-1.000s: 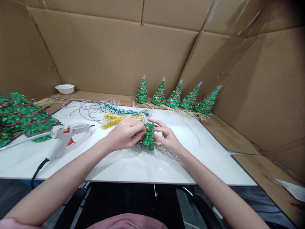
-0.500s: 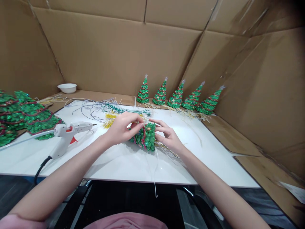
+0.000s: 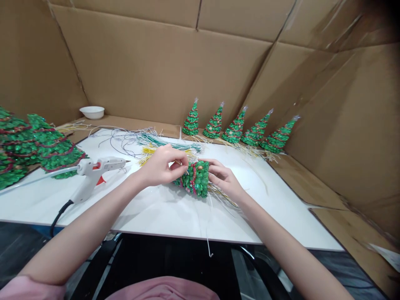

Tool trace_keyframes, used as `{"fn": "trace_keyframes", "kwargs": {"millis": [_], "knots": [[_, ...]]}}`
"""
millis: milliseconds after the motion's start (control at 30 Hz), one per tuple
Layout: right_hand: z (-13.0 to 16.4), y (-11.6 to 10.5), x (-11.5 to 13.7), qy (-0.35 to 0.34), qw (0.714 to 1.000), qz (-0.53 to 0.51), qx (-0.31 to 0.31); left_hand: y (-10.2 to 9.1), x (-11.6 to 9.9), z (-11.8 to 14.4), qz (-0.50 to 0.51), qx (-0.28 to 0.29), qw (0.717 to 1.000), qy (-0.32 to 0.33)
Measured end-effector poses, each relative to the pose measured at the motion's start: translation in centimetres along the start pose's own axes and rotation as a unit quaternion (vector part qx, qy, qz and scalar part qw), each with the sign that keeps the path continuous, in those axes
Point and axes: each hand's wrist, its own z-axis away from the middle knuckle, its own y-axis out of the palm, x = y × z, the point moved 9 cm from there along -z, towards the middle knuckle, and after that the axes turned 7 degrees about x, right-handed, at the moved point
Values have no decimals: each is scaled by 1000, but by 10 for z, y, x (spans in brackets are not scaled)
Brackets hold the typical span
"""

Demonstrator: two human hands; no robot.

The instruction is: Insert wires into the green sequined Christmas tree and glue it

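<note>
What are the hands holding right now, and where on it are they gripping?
Both hold one small green sequined tree lying on its side. The left hand pinches its narrow top end; the right hand grips its wide base end, where straw-coloured strands trail out.

- Your left hand (image 3: 161,166) is curled, thumb and forefinger pinched together at its right side.
- Your right hand (image 3: 223,178) faces it, fingers bent, forearm stretched back toward you.
</note>
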Motion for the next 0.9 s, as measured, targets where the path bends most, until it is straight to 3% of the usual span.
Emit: {"fn": "trace_keyframes", "kwargs": {"millis": [167,400,900], "knots": [[1,0,7,-19,1000,15,1,-11,5,2,-5,-41,999,-25],[5,1,18,-76,995,59,0,-13,4,2,-2,-50,999,-20],[7,9,17,-48,997,59,9,-1,4,8,-30,8,1000,-5]]}}
